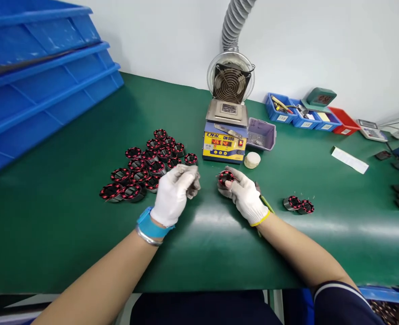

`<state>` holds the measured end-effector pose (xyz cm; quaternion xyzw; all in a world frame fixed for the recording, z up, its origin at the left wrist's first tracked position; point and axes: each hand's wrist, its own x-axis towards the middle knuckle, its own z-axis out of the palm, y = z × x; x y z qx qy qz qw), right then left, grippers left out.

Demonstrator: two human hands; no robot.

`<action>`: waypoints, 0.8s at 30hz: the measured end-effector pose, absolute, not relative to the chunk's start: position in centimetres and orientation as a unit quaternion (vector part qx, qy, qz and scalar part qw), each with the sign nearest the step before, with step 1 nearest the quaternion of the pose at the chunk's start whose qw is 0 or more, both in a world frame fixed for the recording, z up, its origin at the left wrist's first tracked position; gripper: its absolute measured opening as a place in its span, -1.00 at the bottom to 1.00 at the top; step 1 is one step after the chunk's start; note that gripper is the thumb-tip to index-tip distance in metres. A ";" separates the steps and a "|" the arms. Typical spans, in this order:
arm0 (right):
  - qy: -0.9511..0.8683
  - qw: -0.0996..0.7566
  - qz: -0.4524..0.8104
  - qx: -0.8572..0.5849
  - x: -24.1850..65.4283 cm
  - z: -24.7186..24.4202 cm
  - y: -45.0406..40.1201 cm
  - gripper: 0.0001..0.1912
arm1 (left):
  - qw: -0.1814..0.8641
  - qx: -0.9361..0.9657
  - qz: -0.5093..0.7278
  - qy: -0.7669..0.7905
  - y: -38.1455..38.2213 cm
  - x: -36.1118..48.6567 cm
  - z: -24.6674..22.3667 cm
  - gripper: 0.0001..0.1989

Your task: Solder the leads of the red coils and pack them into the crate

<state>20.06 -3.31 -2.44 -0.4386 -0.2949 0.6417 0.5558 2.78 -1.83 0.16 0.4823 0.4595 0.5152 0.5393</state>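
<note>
Gripped in my white-gloved right hand [246, 194] is a motor stator [226, 178], a dark ring with red-pink dots around its rim, top face up. A thin green tool [267, 204] shows partly from behind that hand; whether the hand holds it too I cannot tell. My left hand [177, 192], also gloved, has its fingers pinched together to the left of the stator, apart from it. Whatever is in that pinch is hidden. Just beyond my left hand stands a cluster of several similar stators [139, 176]. Two more stators [291, 203] stand to the right.
A blue and yellow solder pot [223, 143] stands ahead, under a fan with an exhaust hose [233, 27]. Beside it are a purple tray [270, 135] and a round cream pad [252, 160]. Blue crates [50, 95] are stacked left; small bins [282, 116] line the back right.
</note>
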 end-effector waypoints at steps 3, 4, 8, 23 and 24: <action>-0.248 0.543 0.693 -0.405 20.3 -2.4 -2.9 -0.50 | 0.574 0.505 0.440 0.471 -2.0 3.7 -0.2 -0.70; -0.242 0.543 0.697 -0.401 20.4 -2.5 -2.9 -0.52 | 0.589 0.499 0.423 0.475 -2.2 4.1 -0.4 -0.63; -0.234 0.563 0.685 -0.398 20.5 -2.7 -2.6 -0.53 | 0.639 0.449 0.396 0.482 -2.6 5.2 -0.7 -0.49; -0.318 0.562 0.651 -0.399 19.1 -2.4 -3.4 -0.51 | 0.828 0.320 0.348 0.302 -3.8 6.2 -2.1 -0.63; -0.320 0.558 0.651 -0.403 19.1 -2.4 -3.4 -0.50 | 0.828 0.322 0.350 0.297 -3.8 6.2 -2.2 -0.65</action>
